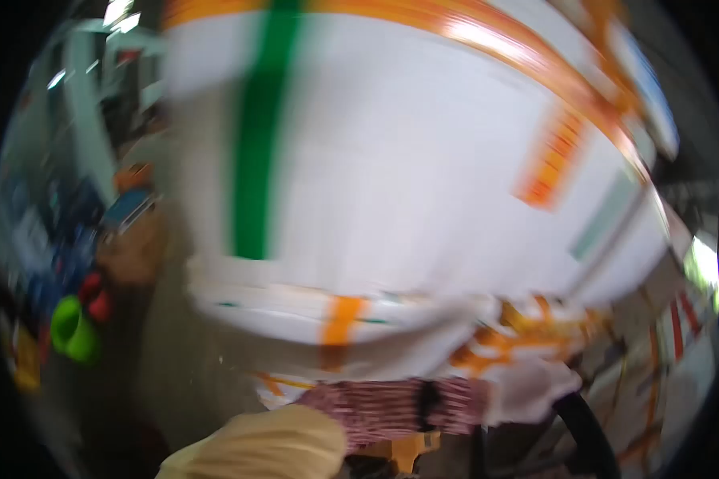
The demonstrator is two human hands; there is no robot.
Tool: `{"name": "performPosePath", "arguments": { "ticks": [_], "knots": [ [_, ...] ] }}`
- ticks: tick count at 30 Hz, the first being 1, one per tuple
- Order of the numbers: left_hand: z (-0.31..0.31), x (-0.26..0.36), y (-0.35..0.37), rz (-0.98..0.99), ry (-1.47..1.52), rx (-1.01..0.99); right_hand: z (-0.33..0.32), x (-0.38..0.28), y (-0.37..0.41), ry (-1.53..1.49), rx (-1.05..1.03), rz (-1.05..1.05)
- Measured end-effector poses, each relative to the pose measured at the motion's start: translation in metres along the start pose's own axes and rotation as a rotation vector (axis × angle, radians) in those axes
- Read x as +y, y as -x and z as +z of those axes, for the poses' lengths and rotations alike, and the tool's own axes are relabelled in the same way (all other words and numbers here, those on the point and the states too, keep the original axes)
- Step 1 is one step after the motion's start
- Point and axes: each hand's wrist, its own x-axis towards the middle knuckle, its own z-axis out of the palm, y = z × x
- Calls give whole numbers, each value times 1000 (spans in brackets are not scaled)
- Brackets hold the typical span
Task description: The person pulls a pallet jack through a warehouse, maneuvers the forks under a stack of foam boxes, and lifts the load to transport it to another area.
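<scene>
A large white foam box (pixel 391 176) fills the middle of the head view, close to me and blurred by motion. Orange tape (pixel 495 36) runs along its upper edge, and a green tape strip (pixel 260 152) goes down its left part. From the bottom left, my left arm reaches across below the box in a pale yellow sleeve (pixel 256 447) and a pink knitted cuff (pixel 375 407). At its end, my left hand (pixel 527 391) is a pale blur beside a black curved bar (pixel 587 435). Its fingers cannot be made out, nor whether it touches the bar. My right hand is out of view.
On the left are a bright green rounded object (pixel 73 331), a red object (pixel 94 297), a brown carton (pixel 136 247) and blue bundles (pixel 72 247). More white boxes with orange and red tape (pixel 679 327) stand at the right.
</scene>
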Motion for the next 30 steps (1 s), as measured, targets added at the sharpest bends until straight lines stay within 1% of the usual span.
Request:
{"name": "performPosePath", "arguments": {
  "ticks": [1,2,3,5,7,8,9,11,12,13,14,15,18,20,23,24,26,27,28,30],
  "knots": [
    [-3,12,-2,-104,-64,-58,-1,20,-5,-48,15,65],
    [-4,24,-5,-77,-100,26,-3,39,-12,-71,19,121],
    [3,21,-6,-117,-94,-3,-2,58,-20,-107,28,180],
    [8,17,-16,-199,-195,-108,-6,94,-34,-209,8,330],
    [23,5,-19,-183,-376,-122,2,123,-46,-331,0,478],
    [33,0,-25,-169,-440,-78,3,136,-47,-395,-4,551],
    [24,19,-27,-142,-490,-23,0,131,-43,-446,17,588],
    [26,36,-31,-132,-716,25,0,134,-48,-239,-12,345],
    [36,32,-34,-163,-723,38,9,145,-50,-295,9,219],
    [38,31,-31,-209,-753,59,10,148,-56,-270,-92,234],
    [36,27,-31,-212,-775,11,7,145,-67,-255,-202,247],
    [36,22,-30,-199,-773,12,7,142,-75,-239,-317,259],
    [33,15,-33,-177,-759,23,31,129,-86,-688,-287,183],
    [34,17,-34,-222,-725,49,36,132,-89,-657,-269,92],
    [38,26,-35,-311,-693,80,35,163,-98,-87,-167,-154],
    [39,26,-35,-308,-720,99,41,161,-102,-100,-139,-67],
    [39,35,-42,-364,-778,65,46,183,-112,-182,-171,-162],
    [38,40,-44,-400,-794,42,48,187,-118,-230,-201,-158],
    [37,47,-42,-486,-798,18,51,193,-121,-270,-246,-140],
    [36,61,-42,-460,-860,-85,57,198,-122,-342,-326,-105]
  ]
}}
